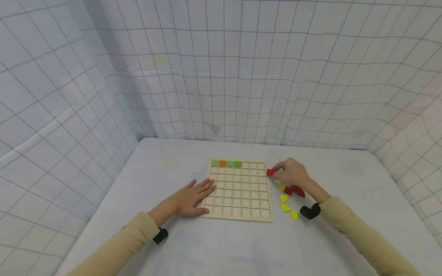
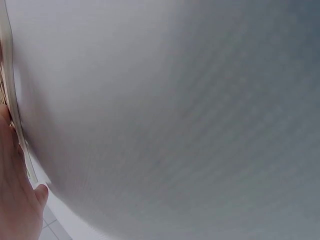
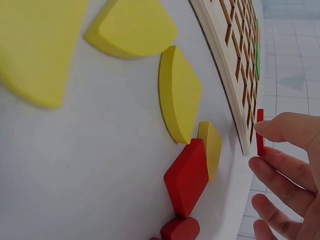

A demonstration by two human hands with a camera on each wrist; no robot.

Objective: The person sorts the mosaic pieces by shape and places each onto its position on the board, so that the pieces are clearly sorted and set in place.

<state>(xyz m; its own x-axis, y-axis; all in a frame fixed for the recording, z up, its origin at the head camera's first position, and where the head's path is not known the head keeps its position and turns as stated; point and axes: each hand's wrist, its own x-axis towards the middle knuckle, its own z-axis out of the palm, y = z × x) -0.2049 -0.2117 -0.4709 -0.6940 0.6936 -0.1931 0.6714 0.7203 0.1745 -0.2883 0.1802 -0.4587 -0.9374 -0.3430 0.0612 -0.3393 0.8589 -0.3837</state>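
Observation:
A wooden grid board [image 1: 237, 191] lies on the white table, its top row holding a light green tile [image 1: 215, 163], an orange tile [image 1: 222, 163] and two more green tiles [image 1: 238, 164]. My left hand [image 1: 191, 198] rests with spread fingers over the board's left edge. Between thumb and fingers, my right hand [image 1: 292, 172] pinches a red square tile [image 1: 270, 172] at the board's upper right edge. In the right wrist view this tile [image 3: 260, 132] is seen edge-on, held upright by the fingertips. The left wrist view shows mostly blurred white cloth beside the hand [image 2: 20, 200].
Right of the board lie several yellow quarter-round pieces [image 1: 284, 207], a red square tile [image 1: 288, 191] and red rounded pieces [image 1: 298, 191], partly under the right hand. Grid-patterned white curtains [image 1: 241, 76] stand behind the table and at both sides.

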